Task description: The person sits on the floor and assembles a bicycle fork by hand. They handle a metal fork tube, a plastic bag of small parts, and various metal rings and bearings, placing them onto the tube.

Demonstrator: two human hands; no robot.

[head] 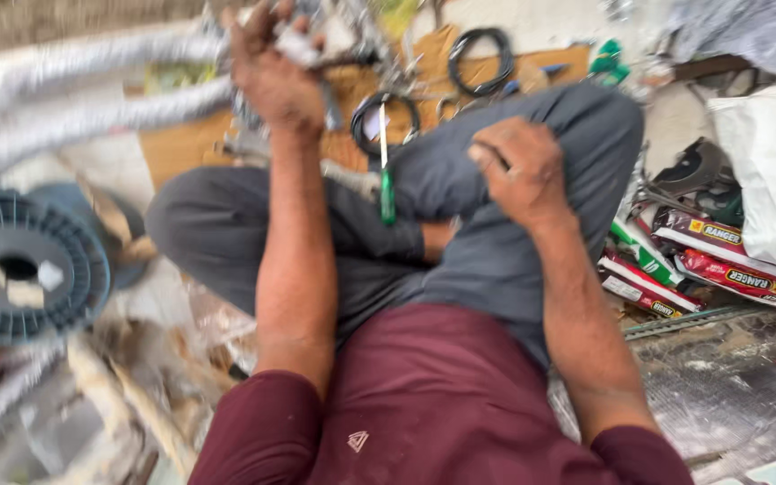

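1. Trousers [514, 242]: grey matt cloth.
2. Shirt [424, 404]: maroon matt cloth.
3. Screwdriver [386, 171]: metal shaft, glossy green plastic handle.
4. Packets [720, 256]: glossy plastic.
5. Cardboard [181, 144]: brown, matt.
6. Spool [20, 265]: ribbed blue-grey plastic.

Head view, steeply down, close.

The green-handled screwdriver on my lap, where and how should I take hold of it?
Probably grip the screwdriver by its green handle, the lower, thicker end nearest your body, coming from above. It lies roughly upright in the head view, with the thin metal shaft pointing away toward the black cable coil. The right hand, resting on the knee, is closest.
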